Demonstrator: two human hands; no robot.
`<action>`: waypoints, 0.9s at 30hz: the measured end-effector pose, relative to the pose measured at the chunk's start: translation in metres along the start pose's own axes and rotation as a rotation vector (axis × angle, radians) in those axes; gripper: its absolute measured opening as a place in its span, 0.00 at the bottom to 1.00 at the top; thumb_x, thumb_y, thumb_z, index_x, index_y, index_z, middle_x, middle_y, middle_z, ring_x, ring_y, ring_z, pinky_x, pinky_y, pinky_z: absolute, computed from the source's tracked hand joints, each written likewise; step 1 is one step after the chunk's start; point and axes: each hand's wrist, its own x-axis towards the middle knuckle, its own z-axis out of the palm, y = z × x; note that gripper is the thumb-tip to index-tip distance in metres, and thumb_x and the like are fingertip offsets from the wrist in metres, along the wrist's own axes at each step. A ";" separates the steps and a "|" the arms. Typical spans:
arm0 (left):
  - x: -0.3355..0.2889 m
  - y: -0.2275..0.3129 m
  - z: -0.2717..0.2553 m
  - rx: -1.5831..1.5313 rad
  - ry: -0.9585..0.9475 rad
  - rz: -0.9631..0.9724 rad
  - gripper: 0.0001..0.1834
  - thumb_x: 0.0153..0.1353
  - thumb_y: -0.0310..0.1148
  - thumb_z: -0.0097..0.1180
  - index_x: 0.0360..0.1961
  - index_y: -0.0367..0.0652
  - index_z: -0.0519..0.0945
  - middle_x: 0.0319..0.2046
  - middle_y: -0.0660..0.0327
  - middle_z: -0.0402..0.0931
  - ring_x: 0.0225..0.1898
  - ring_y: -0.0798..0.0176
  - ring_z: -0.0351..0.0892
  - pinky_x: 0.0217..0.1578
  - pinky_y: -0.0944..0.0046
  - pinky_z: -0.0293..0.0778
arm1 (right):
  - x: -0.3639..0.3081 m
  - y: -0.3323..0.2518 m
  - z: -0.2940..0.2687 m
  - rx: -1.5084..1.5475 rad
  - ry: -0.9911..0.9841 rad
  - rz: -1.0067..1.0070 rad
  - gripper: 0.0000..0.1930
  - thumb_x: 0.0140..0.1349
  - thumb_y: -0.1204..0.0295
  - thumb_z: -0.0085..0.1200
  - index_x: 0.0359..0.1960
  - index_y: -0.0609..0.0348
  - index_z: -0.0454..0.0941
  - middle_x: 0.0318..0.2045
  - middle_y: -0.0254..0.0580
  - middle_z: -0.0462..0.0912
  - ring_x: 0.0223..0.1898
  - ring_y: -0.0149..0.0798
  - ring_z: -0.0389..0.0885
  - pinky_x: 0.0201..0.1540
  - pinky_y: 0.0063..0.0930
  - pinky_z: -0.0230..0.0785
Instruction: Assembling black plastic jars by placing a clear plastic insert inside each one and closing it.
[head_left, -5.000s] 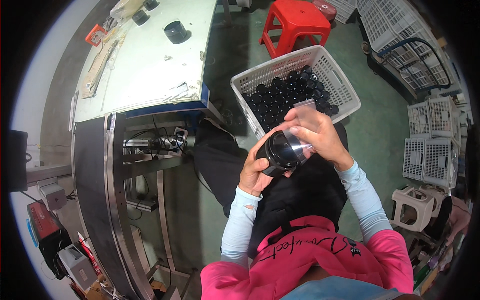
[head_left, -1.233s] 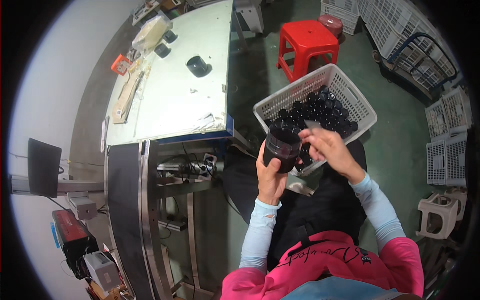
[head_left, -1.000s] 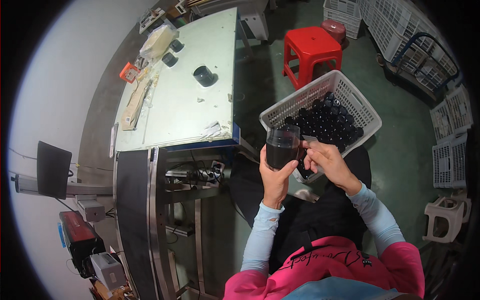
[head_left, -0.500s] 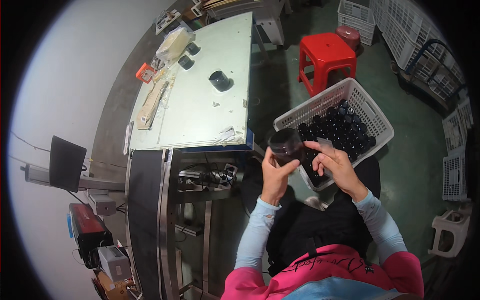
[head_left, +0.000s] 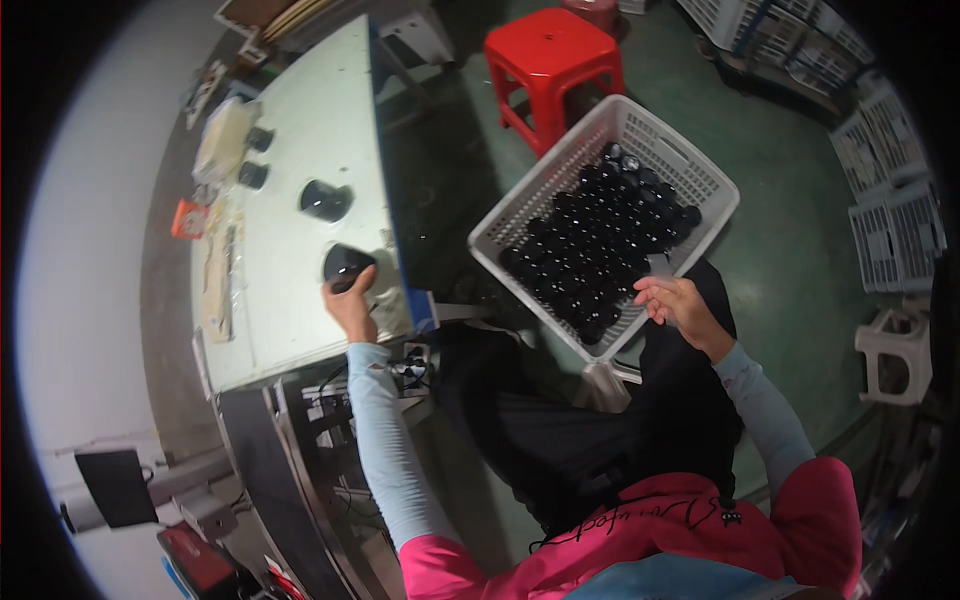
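half a second ago the dark round part (head_left: 345, 266) was held up in front of the chest by both hands, just over the near rim of the white basket (head_left: 520, 205); now it sits on the pale table (head_left: 290, 320), carried out to the person's left. the left hand (head_left: 350, 300) is stretched out with the arm nearly straight, its fingers curled over the near side of the part and touching it, so the grip reads as closed around the part, though whether it is clamped or only resting cannot be told. the part looks to be down on the table surface near the blue-edged corner.

the right hand (head_left: 675, 300) has split off from the left and hangs loose and half open, empty, at the near edge of the basket, just beside the heap of similar black parts (head_left: 600, 235) inside it. judged from this, one piece has gone from basket to table and the free hand is placed by the supply.

beyond the gripped part, farther from the person, another dark round piece (head_left: 325, 200) lies on the table, and past that two small black caps (head_left: 255, 157). a red stool (head_left: 550, 55) stands beyond the basket.
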 end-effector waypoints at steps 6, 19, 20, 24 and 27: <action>0.035 -0.024 0.010 0.077 0.060 0.037 0.24 0.36 0.25 0.69 0.37 0.33 0.73 0.31 0.58 0.75 0.30 0.65 0.72 0.33 0.68 0.69 | 0.055 0.037 -0.024 -0.020 0.146 0.146 0.12 0.59 0.76 0.38 0.39 0.69 0.73 0.30 0.41 0.77 0.23 0.24 0.70 0.23 0.15 0.63; 0.010 -0.019 0.013 0.765 0.102 0.126 0.24 0.59 0.35 0.51 0.50 0.27 0.68 0.54 0.46 0.64 0.55 0.54 0.65 0.55 0.61 0.59 | 0.250 0.218 -0.108 -1.210 0.321 0.101 0.10 0.57 0.68 0.46 0.36 0.62 0.69 0.35 0.57 0.75 0.36 0.58 0.75 0.36 0.49 0.68; 0.010 -0.017 0.011 0.792 0.094 0.124 0.24 0.59 0.36 0.50 0.50 0.27 0.69 0.54 0.47 0.64 0.54 0.55 0.65 0.55 0.62 0.60 | 0.264 0.219 -0.100 -1.204 0.301 0.119 0.10 0.57 0.68 0.46 0.36 0.62 0.69 0.35 0.57 0.75 0.36 0.58 0.75 0.36 0.49 0.68; 0.007 -0.013 0.016 0.788 0.115 0.122 0.23 0.61 0.37 0.48 0.50 0.28 0.69 0.54 0.51 0.66 0.53 0.59 0.66 0.53 0.64 0.61 | 0.307 0.219 -0.091 -1.348 0.371 0.230 0.16 0.53 0.67 0.54 0.40 0.62 0.67 0.37 0.58 0.71 0.37 0.57 0.76 0.39 0.44 0.71; 0.007 -0.010 0.022 0.884 0.126 0.109 0.21 0.61 0.35 0.47 0.51 0.31 0.69 0.54 0.54 0.66 0.54 0.61 0.66 0.56 0.65 0.58 | 0.323 0.228 -0.085 -1.488 0.328 0.257 0.24 0.47 0.65 0.60 0.41 0.65 0.65 0.38 0.55 0.69 0.39 0.53 0.76 0.38 0.38 0.73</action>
